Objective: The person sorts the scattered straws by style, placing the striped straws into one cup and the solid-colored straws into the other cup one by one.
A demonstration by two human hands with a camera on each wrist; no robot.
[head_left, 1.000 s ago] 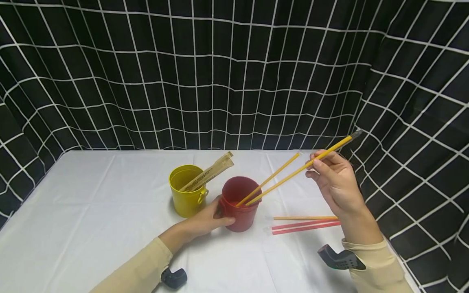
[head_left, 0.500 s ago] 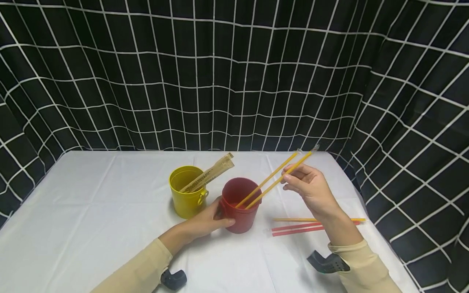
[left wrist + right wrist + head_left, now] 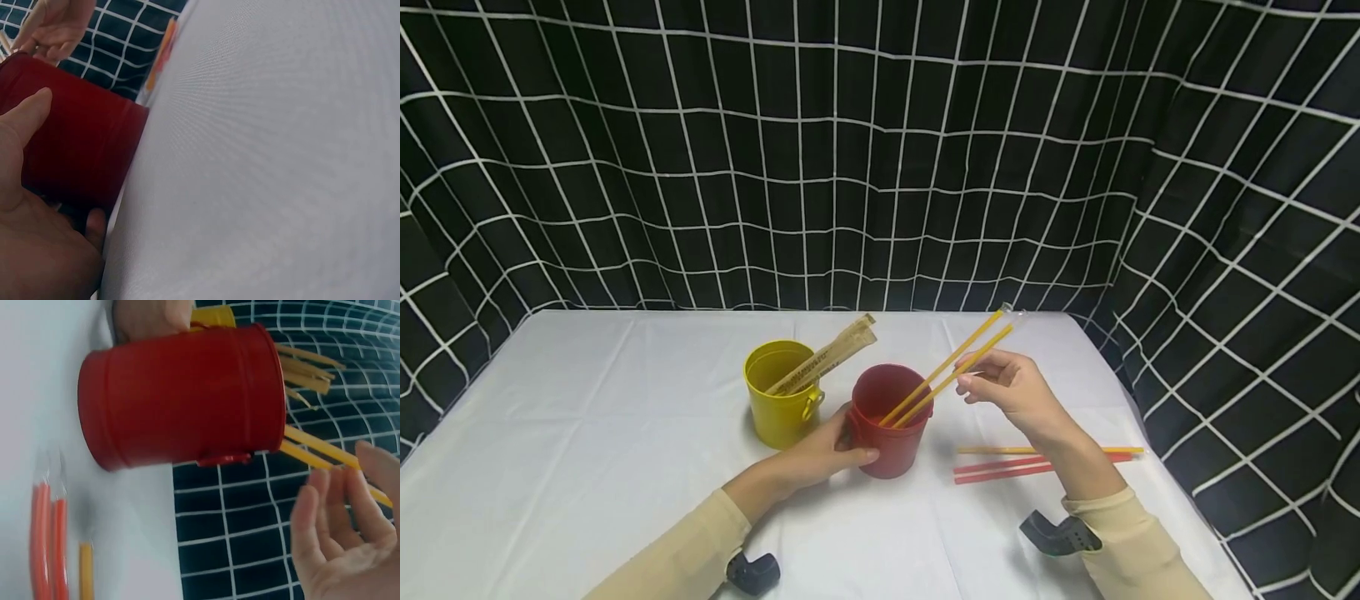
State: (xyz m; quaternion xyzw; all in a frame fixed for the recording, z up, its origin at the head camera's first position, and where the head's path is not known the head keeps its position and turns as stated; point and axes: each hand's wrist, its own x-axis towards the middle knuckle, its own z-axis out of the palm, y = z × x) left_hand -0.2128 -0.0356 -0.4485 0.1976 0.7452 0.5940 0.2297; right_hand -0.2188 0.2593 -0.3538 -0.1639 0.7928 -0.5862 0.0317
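My left hand [image 3: 812, 454] grips the side of a red bucket [image 3: 891, 454], thumb across its front, as the left wrist view also shows. The bucket stands upright on the table. Two yellow straws in clear wrappers lean out of it to the right. One yellow straw [image 3: 962, 350] rests inside without a hand on it. The other yellow straw [image 3: 940, 387] has its lower end in the bucket. Thumb and fingers of my right hand [image 3: 1015, 396] pinch it along its upper part, right of the rim.
A yellow bucket [image 3: 778, 421] with narrow brown paper packets [image 3: 831, 354] leaning in it stands left of the red one. On the white tablecloth [image 3: 587, 450] to the right lie a yellow straw [image 3: 1000, 451] and red straws [image 3: 1000, 476]. A black gridded curtain [image 3: 880, 167] hangs behind.
My right hand has moved left and down with the yellow straw, bringing it nearly alongside the other one, its lower end still in the red bucket. The left hand has stayed on the bucket.
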